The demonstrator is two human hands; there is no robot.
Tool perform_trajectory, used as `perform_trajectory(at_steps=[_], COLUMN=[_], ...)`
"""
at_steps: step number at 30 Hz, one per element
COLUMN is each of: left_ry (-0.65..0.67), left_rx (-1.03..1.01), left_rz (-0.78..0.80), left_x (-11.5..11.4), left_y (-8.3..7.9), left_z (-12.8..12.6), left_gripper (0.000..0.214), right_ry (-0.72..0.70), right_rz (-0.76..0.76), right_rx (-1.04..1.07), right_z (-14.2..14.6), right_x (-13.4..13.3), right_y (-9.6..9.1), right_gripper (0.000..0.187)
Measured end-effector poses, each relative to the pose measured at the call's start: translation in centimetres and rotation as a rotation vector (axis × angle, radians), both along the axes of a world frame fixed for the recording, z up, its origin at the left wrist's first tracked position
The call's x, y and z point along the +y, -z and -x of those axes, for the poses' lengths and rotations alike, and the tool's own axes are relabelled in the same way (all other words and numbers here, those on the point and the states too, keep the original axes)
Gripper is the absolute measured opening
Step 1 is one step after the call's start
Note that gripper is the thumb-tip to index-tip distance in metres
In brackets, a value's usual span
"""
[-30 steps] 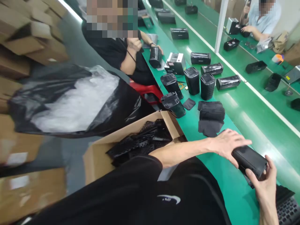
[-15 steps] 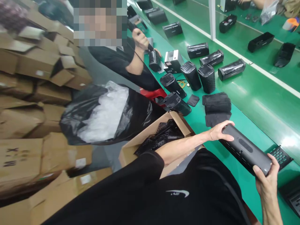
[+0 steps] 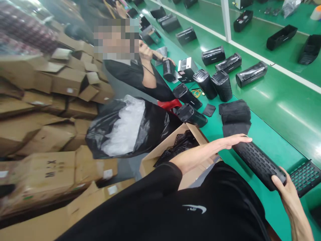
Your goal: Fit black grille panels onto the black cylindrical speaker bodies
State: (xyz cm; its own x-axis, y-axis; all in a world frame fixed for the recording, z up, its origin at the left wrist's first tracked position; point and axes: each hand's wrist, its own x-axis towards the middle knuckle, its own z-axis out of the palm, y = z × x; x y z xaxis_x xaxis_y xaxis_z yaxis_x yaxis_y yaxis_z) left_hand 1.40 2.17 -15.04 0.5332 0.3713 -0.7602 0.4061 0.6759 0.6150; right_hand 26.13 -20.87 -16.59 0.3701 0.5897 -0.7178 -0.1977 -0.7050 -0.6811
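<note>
A long black speaker housing [image 3: 258,164] with a perforated grille face lies slanted over the near edge of the green table [image 3: 276,110]. My right hand [image 3: 288,189] grips its near end, fingers wrapped round it. My left hand [image 3: 232,142] lies at its far end with the fingers stretched out flat, touching the top edge. A loose black grille panel [image 3: 304,175] rests on the table just right of the housing. A stack of black fabric pieces [image 3: 234,115] sits just beyond my left hand.
An open cardboard box [image 3: 173,147] of black grille parts stands below the table edge by my left arm. Several black speaker bodies [image 3: 222,85] stand further along. A seated co-worker's hand [image 3: 167,60] holds one. A black bag [image 3: 130,124] and stacked cartons [image 3: 50,110] fill the floor at left.
The housing has been rolled so its perforated grille faces up instead of the smooth side. My left hand has opened out flat at its far end.
</note>
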Motion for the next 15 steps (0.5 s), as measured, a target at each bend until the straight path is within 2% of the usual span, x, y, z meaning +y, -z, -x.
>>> perform_trajectory(at_steps=[3, 6, 8, 10, 12, 13, 15], left_ry=[-0.024, -0.053, -0.099, -0.185, -0.283, -0.294, -0.189], left_rx=[-0.12, -0.162, -0.148, -0.118, -0.065, -0.038, 0.018], left_rz=[0.06, -0.033, -0.062, -0.091, -0.144, -0.172, -0.261], left_x=[0.9, 1.9, 2.8, 3.7, 3.8, 3.6, 2.4], left_y=[0.0, 0.4, 1.1, 2.1, 3.2, 3.7, 4.5], left_z=[0.2, -0.3, -1.3, -2.7, -4.0, -4.5, -5.0], left_gripper=[0.094, 0.102, 0.106, 0.108, 0.097, 0.087, 0.064], right_ry=[0.039, 0.144, 0.18, 0.221, 0.287, 0.319, 0.381], right_rz=[-0.048, -0.106, -0.134, -0.157, -0.184, -0.195, -0.197], right_rx=[0.024, 0.087, 0.089, 0.066, 0.012, -0.019, -0.096], right_z=[0.1, 0.1, -1.1, -3.4, -6.8, -8.7, -12.6], right_x=[0.6, 2.4, 4.4, 7.1, 10.3, 11.9, 15.0], right_y=[-0.6, -1.3, -1.1, -0.3, 0.8, 1.4, 2.2], right_gripper=[0.095, 0.085, 0.081, 0.081, 0.081, 0.081, 0.082])
